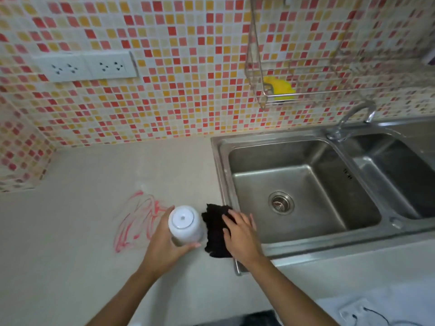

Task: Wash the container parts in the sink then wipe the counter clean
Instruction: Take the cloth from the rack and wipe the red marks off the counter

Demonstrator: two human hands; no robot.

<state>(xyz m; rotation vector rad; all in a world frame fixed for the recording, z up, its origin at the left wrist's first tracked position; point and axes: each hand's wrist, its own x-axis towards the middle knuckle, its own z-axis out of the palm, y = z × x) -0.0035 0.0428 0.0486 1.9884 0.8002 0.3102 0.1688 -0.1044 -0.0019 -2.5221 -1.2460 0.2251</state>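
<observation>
Two hands worked at the near edge of a pale counter (82,243), beside a steel sink (221,165). The left hand (162,243) gripped a white container (186,225), its fingers curled round the far side and its thumb (193,245) hooked round the near side; the container's round end faced up, and whether it rested on the counter could not be told. The right hand (241,234) lay flat on a crumpled black cloth (214,231), its fingers (229,220) nearly straight and slightly spread, touching the cloth without curling round it. The cloth sat just right of the container, against the sink's left rim. Red scribbled marks (136,220) covered the counter to the left of the container, partly behind the left hand. The near basin showed a round drain (280,203); a curved tap (353,118) stood behind the divider between the two basins. On the tiled wall (176,67) hung a wire rack (259,74) holding a yellow sponge (281,88), with two white sockets (87,67) well to its left.
</observation>
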